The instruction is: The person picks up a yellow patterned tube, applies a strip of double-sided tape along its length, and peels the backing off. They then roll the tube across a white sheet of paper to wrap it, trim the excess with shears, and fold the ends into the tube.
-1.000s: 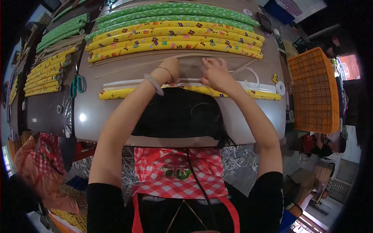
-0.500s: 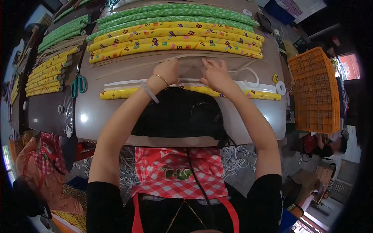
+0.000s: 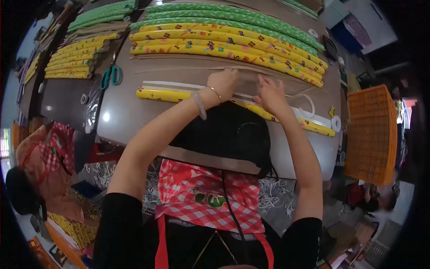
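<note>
My left hand [image 3: 225, 84] is closed over the table, just beyond a yellow printed paper roll [image 3: 163, 94]. What its fingers hold is hidden. A thin brown paper strip [image 3: 179, 71] runs across the table beside its knuckles. My right hand [image 3: 272, 95] is to the right, low over the same roll, with its fingers bent but apart and nothing visible in them. A white strip [image 3: 174, 85] lies along the roll's far side. In front of both hands, a black cloth-like object [image 3: 224, 134] covers part of the roll.
Yellow rolls [image 3: 224, 45] and green rolls [image 3: 224, 18] lie stacked at the back. Teal-handled scissors [image 3: 111, 76] and more rolls are at the left. A tape roll [image 3: 336, 123] sits by the right edge. An orange crate [image 3: 371, 134] stands beyond it. Paper shreds [image 3: 277, 197] litter the floor.
The camera view has turned, so the table and hands appear shifted to the right and tilted. Both hands keep nearly the same pose over the roll.
</note>
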Tool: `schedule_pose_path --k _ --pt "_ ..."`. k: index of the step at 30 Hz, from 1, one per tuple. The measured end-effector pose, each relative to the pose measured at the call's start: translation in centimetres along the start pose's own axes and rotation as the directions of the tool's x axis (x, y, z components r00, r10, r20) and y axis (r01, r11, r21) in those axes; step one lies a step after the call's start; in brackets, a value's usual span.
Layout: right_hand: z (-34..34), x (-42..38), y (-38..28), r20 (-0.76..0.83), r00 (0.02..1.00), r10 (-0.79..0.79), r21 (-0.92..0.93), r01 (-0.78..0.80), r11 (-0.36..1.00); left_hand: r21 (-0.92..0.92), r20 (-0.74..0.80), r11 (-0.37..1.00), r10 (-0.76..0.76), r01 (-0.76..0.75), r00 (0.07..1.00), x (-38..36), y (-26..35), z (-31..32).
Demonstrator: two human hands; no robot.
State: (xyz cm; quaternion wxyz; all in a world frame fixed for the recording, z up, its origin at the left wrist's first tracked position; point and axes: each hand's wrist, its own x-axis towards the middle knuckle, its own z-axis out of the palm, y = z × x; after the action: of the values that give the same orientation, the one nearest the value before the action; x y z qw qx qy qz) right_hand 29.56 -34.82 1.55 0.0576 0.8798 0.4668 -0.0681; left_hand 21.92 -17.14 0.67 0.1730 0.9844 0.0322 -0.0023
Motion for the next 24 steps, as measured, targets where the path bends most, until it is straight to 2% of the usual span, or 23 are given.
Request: schedule_pose_path --k 3,5,9,12,14,15,17,19,21,23,24 --pt "-0.3 0.5 -0.3 0.057 0.998 0.034 -0.068 -0.03 0.997 -0.042 0.109 0.999 0.032 -0.027 0.994 0.0 0.5 0.0" --pt "-0.3 0.6 -0.3 0.016 1.0 -0.024 -0.032 0.024 0.999 -0.016 0.083 0.998 0.061 -0.06 0.995 -0.2 0.9 -0.3" --pt "0.2 0.7 0.1 0.042 0.999 0.006 -0.076 -0.002 0.997 -0.047 0.018 0.998 -0.049 0.05 0.999 0.3 0.3 1.3" --pt "0.1 0.9 -0.1 0.046 0.999 0.008 -0.057 -0.005 0.998 -0.074 -0.019 0.997 0.011 -0.013 1.0 0.2 -0.2 1.7" --pt "0.0 0.7 0.0 0.057 0.998 0.018 -0.045 -0.016 0.999 -0.17 -0.14 0.983 0.047 -0.07 0.989 -0.2 -0.8 1.8" --pt "-0.2 0.7 -0.2 0.048 0.999 0.025 -0.024 -0.024 0.999 -0.174 -0.139 0.981 0.057 -0.081 0.989 -0.2 -1.2 1.6" --pt "-0.1 0.7 -0.3 0.048 0.997 0.056 -0.004 -0.056 0.998 -0.286 0.062 0.951 0.138 -0.114 0.989 0.1 -2.7 0.9" --pt "0.3 0.6 0.0 0.041 0.999 0.03 -0.011 -0.029 1.0 -0.444 0.076 0.891 0.138 -0.09 0.988 -0.4 -3.8 0.1" --pt "-0.2 0.6 -0.3 0.074 0.995 0.071 -0.033 -0.069 0.997 -0.582 0.049 0.812 0.084 -0.04 0.995 -0.9 -4.7 0.0" --pt "-0.2 0.7 -0.4 0.08 0.995 0.057 -0.031 -0.054 0.998 -0.729 0.052 0.678 -0.084 0.095 0.995 -1.6 -4.5 -0.7" --pt "-0.1 0.7 -0.4 0.075 0.996 0.055 -0.03 -0.052 0.998 -0.81 0.018 0.577 -0.158 0.107 0.987 -1.8 -4.8 -0.5"
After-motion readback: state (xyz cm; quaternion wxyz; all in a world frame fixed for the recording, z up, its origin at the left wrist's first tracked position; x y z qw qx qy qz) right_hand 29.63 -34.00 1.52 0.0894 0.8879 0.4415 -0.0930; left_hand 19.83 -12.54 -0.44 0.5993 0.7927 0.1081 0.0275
